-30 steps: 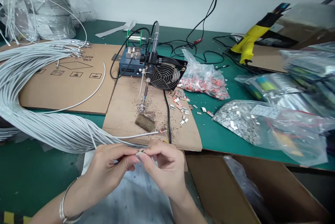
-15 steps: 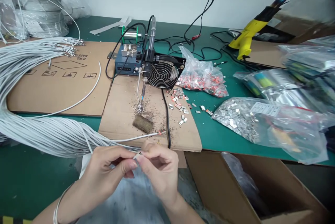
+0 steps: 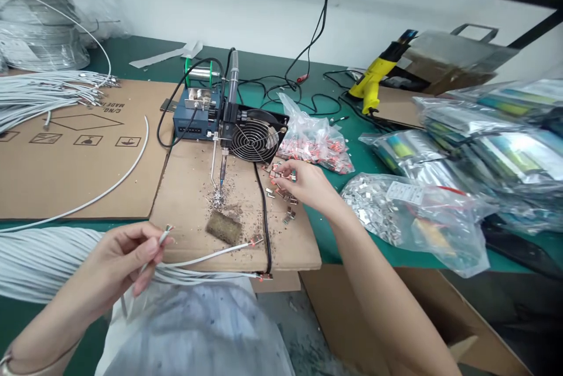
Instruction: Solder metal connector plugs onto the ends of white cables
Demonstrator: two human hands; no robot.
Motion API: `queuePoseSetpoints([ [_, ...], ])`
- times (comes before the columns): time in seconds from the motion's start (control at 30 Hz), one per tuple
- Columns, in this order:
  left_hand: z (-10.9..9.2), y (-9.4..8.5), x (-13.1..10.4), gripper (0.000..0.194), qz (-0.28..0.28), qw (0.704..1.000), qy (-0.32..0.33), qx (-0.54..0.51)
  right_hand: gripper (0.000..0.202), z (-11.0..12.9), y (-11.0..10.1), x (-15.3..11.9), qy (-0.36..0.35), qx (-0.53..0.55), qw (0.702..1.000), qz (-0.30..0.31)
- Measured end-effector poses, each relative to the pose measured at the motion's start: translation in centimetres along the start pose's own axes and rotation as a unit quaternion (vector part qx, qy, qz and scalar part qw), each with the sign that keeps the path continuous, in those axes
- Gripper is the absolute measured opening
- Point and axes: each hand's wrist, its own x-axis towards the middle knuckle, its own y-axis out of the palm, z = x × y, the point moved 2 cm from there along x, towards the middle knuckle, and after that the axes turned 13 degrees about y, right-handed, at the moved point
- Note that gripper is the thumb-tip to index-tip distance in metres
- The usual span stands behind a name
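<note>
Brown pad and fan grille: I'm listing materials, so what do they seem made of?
Brown pad: probably sponge, matt and rough, from its mottled, uneven face. Fan grille: likely metal wire, from its thin, shiny rings; plated or bare, I can't tell.

Cable (image 3: 163, 238): slender, round, with a pale grey jacket; pinched near its end between thumb and fingers of the left grip (image 3: 127, 256). The end projects just beyond the thumb, tilted upward and away from the wearer; fine coloured wires (image 3: 170, 227), green and reddish among them, emerge from the jacket and spread slightly. A further length shows below the same grip, slanting down.

Connectors (image 3: 291, 212): small, flat, rectangular pieces, metallic and orange-red, loosely scattered on the cardboard (image 3: 185, 194) beneath and around the fingertips of the right grip (image 3: 308, 185). Some overlap; others lie apart, nearer the wearer. Whether one is pinched cannot be discerned.
</note>
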Motion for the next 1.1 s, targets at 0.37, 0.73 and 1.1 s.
queuePoseSetpoints([
  [0.37,-1.4,1.4,4.4,0.025,0.093,0.974,-0.065,0.197,0.012,-0.5,0.6,0.8,-0.060,-0.059,0.995,0.054],
  [0.73,-0.6,2.9,9.0,0.020,0.234,0.938,-0.044,0.251,0.012,5.9,2.1,-4.4,-0.010,0.268,0.937,0.222],
  [1.1,-0.8,3.5,10.3,0.021,0.215,0.948,-0.016,0.236,0.029,7.3,5.8,-2.5,0.163,0.516,0.768,0.343],
])
